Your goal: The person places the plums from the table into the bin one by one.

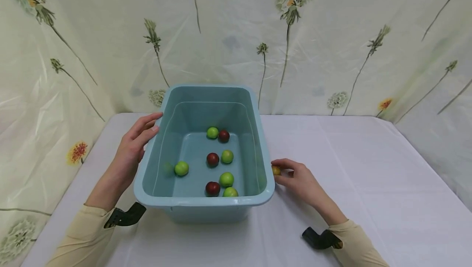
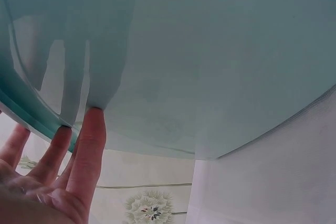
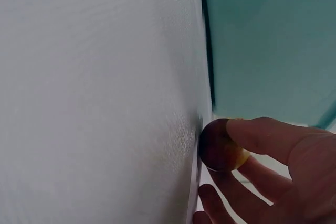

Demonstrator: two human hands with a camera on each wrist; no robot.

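The left hand [image 1: 134, 146] lay flat against the outside of the blue tub [image 1: 147, 168], its straight fingers [image 2: 90, 145] pressed to the wall just under the rim, gripping nothing; placed so, it looked to be steadying the tub on the white tablecloth [image 1: 350, 185]. The right hand [image 1: 298, 179] sat on the cloth just beside the tub's right wall, pinching a small reddish-yellow fruit [image 1: 275, 170] between thumb and fingertips [image 3: 262, 132]. In the right wrist view that fruit [image 3: 219, 145] was touching or nearly touching the cloth, right at the foot of the tub, so the pinch seemed to be the hold of someone picking up a stray piece from the table; whether it had left the surface could not be told, since that view was close and blurred.

The tub stood upright near the middle of the table, open at the top. Inside it lay eight small round fruits: five green fruits [image 1: 226, 179] and three dark red fruits [image 1: 212, 159], scattered loosely over the bottom, some touching in pairs, one green fruit [image 1: 181, 168] apart toward the left wall. A faint line ran round the inner walls, which may have been a water level, though that was hard to judge
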